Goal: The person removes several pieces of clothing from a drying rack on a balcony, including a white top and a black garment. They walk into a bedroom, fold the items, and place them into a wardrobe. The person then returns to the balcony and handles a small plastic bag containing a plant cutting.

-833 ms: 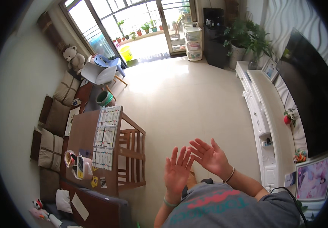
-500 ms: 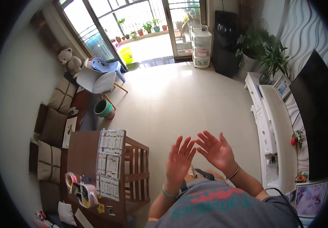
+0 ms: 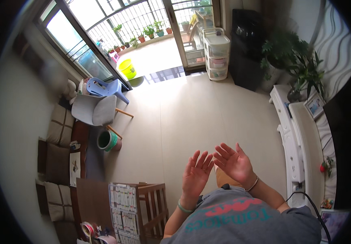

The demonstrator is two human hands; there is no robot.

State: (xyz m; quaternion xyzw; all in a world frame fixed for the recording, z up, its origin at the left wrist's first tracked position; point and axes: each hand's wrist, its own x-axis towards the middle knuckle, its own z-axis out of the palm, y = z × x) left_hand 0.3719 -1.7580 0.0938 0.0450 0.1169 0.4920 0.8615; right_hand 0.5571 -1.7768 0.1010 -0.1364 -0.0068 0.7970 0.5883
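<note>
Slatted wooden frame: brown, parallel bars with gaps between, standing near left | white cabinet: long, low, panelled front facing left, set along the right side, running from far to near

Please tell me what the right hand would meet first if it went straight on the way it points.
Probably the left hand: the right hand points forward and leftward, its fingertips close to the other's. Depth is unclear, so it might pass over or under; beyond lies pale floor.
</note>
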